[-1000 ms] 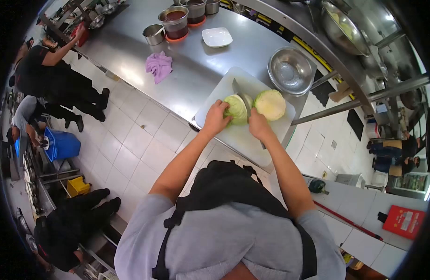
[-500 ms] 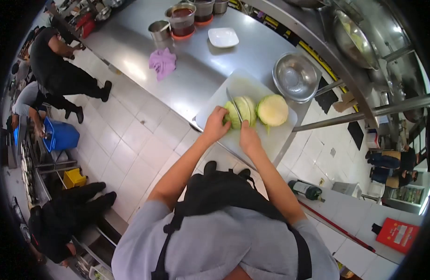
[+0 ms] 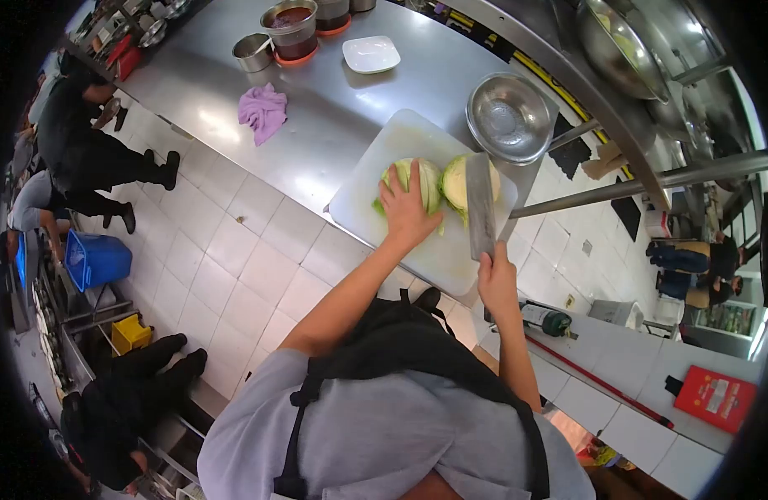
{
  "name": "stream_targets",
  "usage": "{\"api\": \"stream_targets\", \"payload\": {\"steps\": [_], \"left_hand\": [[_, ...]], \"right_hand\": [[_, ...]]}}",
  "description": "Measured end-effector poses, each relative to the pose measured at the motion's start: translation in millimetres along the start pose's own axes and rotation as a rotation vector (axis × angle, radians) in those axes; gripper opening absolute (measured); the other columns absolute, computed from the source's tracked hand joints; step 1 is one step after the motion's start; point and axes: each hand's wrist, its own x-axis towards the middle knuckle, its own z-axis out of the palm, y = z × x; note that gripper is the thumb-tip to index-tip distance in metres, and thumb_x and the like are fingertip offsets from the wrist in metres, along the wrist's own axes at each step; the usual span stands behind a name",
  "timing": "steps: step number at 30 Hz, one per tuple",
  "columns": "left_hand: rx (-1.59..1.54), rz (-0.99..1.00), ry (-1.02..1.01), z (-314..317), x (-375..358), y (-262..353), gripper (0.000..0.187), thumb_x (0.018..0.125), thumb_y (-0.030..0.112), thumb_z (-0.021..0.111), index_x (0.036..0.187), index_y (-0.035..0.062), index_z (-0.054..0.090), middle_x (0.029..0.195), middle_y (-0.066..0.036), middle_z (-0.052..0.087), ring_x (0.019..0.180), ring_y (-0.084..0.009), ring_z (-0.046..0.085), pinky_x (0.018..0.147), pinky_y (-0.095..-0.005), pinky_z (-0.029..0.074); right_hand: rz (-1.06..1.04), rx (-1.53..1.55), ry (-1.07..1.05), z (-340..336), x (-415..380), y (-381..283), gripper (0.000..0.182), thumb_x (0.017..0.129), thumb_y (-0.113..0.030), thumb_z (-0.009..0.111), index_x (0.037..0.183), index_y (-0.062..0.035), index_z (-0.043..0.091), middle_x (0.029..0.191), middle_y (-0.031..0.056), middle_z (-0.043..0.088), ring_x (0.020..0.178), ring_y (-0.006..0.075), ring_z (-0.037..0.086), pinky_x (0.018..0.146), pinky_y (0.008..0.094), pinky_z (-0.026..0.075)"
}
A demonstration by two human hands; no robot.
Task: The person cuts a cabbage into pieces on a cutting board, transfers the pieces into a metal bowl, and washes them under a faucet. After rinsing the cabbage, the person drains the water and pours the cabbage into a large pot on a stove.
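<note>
My left hand [image 3: 407,212] pressed flat on the cabbage [image 3: 419,183]; my right hand [image 3: 498,279] gripped the cleaver [image 3: 480,204], blade pointing twelve o'clock, at its three o'clock.

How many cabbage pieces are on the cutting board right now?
2. One cabbage piece lies under the left hand; the other cabbage piece sits beside it, partly behind the cleaver held in the right hand. Smaller cuts may be hidden.

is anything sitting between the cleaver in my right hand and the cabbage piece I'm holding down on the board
Nothing foreign does. The cleaver, held in the right hand, lies over the other cabbage half, which sits beside the piece that the left hand presses on the cutting board.
</note>
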Motion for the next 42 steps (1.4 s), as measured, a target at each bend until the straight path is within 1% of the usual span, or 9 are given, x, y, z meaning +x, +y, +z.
{"api": "stream_targets", "payload": {"steps": [5, 11, 15, 18, 24, 30, 36, 39, 42], "left_hand": [[0.171, -0.009, -0.104, 6, 29, 3, 0.098, 0.062, 0.027, 0.085, 0.149, 0.0274, 0.041, 0.155, -0.022, 0.030, 0.140, -0.0540, 0.026, 0.105, -0.0729, 0.030], [0.252, 0.516, -0.495, -44, 71, -67, 0.085, 0.067, 0.016, 0.077, 0.145, 0.0268, 0.048, 0.155, -0.017, 0.036, 0.144, -0.0454, 0.031, 0.108, -0.0685, 0.033], [-0.116, 0.386, -0.268, -38, 54, -76, 0.097, 0.067, 0.018, 0.078, 0.154, 0.0276, 0.036, 0.154, -0.026, 0.032, 0.145, -0.0450, 0.029, 0.110, -0.0694, 0.030], [-0.046, 0.124, -0.110, -25, 29, -40, 0.106, 0.065, 0.026, 0.085, 0.156, 0.0273, 0.032, 0.157, -0.028, 0.024, 0.143, -0.0542, 0.024, 0.106, -0.0744, 0.030], [0.447, 0.110, -0.220, 6, 40, 13, 0.109, 0.060, 0.045, 0.090, 0.153, 0.0288, 0.036, 0.156, -0.022, 0.027, 0.140, -0.0568, 0.025, 0.102, -0.0717, 0.037], [0.463, 0.127, -0.323, 1, 65, 3, 0.100, 0.058, 0.039, 0.088, 0.147, 0.0265, 0.044, 0.152, -0.022, 0.033, 0.137, -0.0534, 0.032, 0.100, -0.0669, 0.042], [0.029, 0.092, -0.106, -40, 100, -55, 0.078, 0.068, 0.030, 0.080, 0.139, 0.0154, 0.052, 0.134, -0.018, 0.054, 0.116, -0.0357, 0.059, 0.094, -0.0466, 0.053], [-0.865, -0.246, -0.277, -71, 115, -71, 0.069, 0.077, 0.030, 0.075, 0.139, 0.0086, 0.052, 0.130, -0.015, 0.059, 0.110, -0.0301, 0.064, 0.093, -0.0443, 0.055], [-1.625, -0.342, -0.391, -81, 95, -93, 0.063, 0.086, 0.040, 0.066, 0.138, 0.0075, 0.054, 0.133, -0.016, 0.061, 0.118, -0.0293, 0.063, 0.096, -0.0437, 0.055]], "right_hand": [[0.150, 0.001, -0.063, -18, -53, 30, 0.018, 0.099, -0.014, 0.054, 0.104, 0.0004, 0.044, 0.072, 0.0303, 0.060, 0.072, 0.0527, 0.060, 0.059, 0.0542, 0.044], [0.151, 0.063, -0.183, -8, -81, 57, 0.018, 0.099, -0.013, 0.054, 0.106, 0.0003, 0.044, 0.076, 0.0314, 0.062, 0.075, 0.0539, 0.060, 0.062, 0.0566, 0.045], [0.124, -0.066, -0.251, 7, -77, 63, 0.016, 0.099, -0.012, 0.050, 0.110, -0.0010, 0.046, 0.076, 0.0296, 0.063, 0.074, 0.0520, 0.062, 0.064, 0.0593, 0.046], [0.121, -0.225, -0.262, 13, -67, 66, 0.018, 0.097, -0.009, 0.049, 0.113, -0.0020, 0.047, 0.077, 0.0281, 0.065, 0.074, 0.0501, 0.064, 0.066, 0.0596, 0.047], [0.068, -0.294, -0.276, 11, -43, 59, 0.035, 0.090, -0.006, 0.050, 0.125, -0.0052, 0.051, 0.080, 0.0257, 0.066, 0.077, 0.0464, 0.066, 0.069, 0.0570, 0.050], [-0.035, -0.386, -0.231, -2, -56, 76, 0.048, 0.089, -0.011, 0.058, 0.137, -0.0127, 0.055, 0.092, 0.0191, 0.063, 0.083, 0.0389, 0.066, 0.071, 0.0496, 0.054], [-0.230, -0.347, -0.133, 41, -23, 101, 0.052, 0.085, -0.015, 0.070, 0.136, -0.0175, 0.059, 0.096, 0.0139, 0.058, 0.091, 0.0333, 0.062, 0.078, 0.0447, 0.053], [-0.289, -0.312, -0.100, 56, 6, 93, 0.050, 0.083, -0.014, 0.073, 0.132, -0.0155, 0.062, 0.097, 0.0130, 0.057, 0.090, 0.0328, 0.060, 0.080, 0.0450, 0.052], [-0.394, -0.297, -0.033, 61, 25, 78, 0.049, 0.082, -0.013, 0.074, 0.130, -0.0115, 0.063, 0.100, 0.0135, 0.057, 0.089, 0.0325, 0.059, 0.079, 0.0446, 0.051]]}}
